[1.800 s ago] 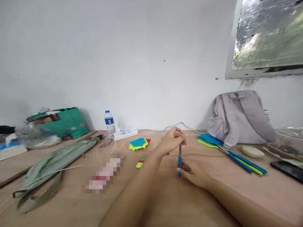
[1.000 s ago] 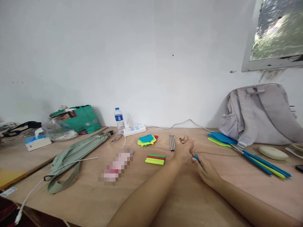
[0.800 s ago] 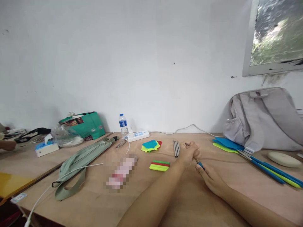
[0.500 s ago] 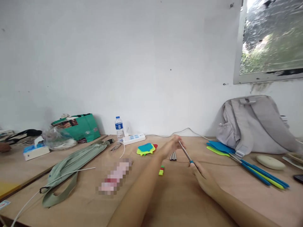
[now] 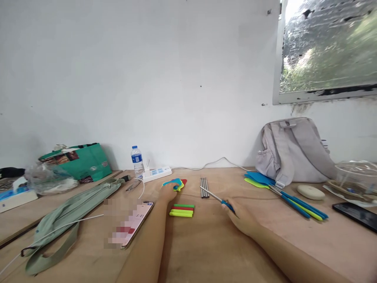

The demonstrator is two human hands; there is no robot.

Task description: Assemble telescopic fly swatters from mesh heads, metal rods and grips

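My right hand (image 5: 240,216) rests on the wooden table (image 5: 206,251) and grips the blue handle of a thin metal rod (image 5: 212,194), whose tip points left toward a small bundle of grey metal rods (image 5: 204,187). My left hand (image 5: 167,193) reaches to a pile of blue, yellow-green and red flat pieces (image 5: 176,182) and touches it. Whether its fingers grip a piece I cannot tell. Short green, red and yellow sticks (image 5: 182,210) lie between my arms.
A phone (image 5: 134,222) lies by my left forearm. A green bag (image 5: 70,212), water bottle (image 5: 136,160) and power strip (image 5: 156,173) are to the left. A grey backpack (image 5: 293,151), blue sheets (image 5: 259,177), long blue and yellow rods (image 5: 300,202) and a black phone (image 5: 356,214) are to the right.
My left hand let go of the rod's tip and moved left to the coloured pile. My right hand lowered the rod toward the table.
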